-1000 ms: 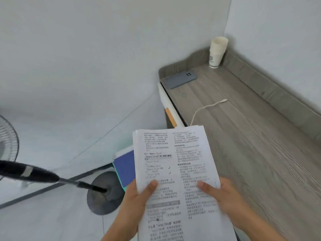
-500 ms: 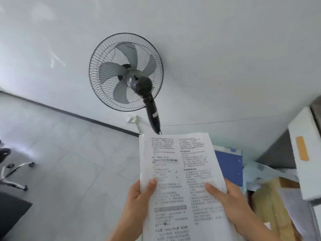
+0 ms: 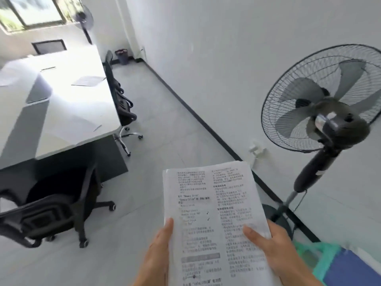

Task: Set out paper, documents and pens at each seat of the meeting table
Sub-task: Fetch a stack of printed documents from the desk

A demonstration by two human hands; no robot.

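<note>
I hold a stack of printed documents [image 3: 214, 215] upright in front of me, low in the view. My left hand [image 3: 158, 254] grips its left edge with the thumb on the page. My right hand [image 3: 274, 250] grips the right edge the same way. The white meeting table [image 3: 68, 112] stretches away at the upper left. A sheet of paper [image 3: 88, 81] lies near its right edge, and a pen [image 3: 48, 68] lies further back. Another pen [image 3: 97, 127] rests near the table's near corner.
A black office chair [image 3: 49, 215] stands at the table's near end, and another chair [image 3: 119, 96] sits along its right side. A black standing fan [image 3: 321, 112] is close on my right by the wall. A blue and green folder [image 3: 340, 263] shows at the lower right.
My view has swung left, from the grey side desk past the fan to the meeting table. Both hands keep the same grip on the documents.
</note>
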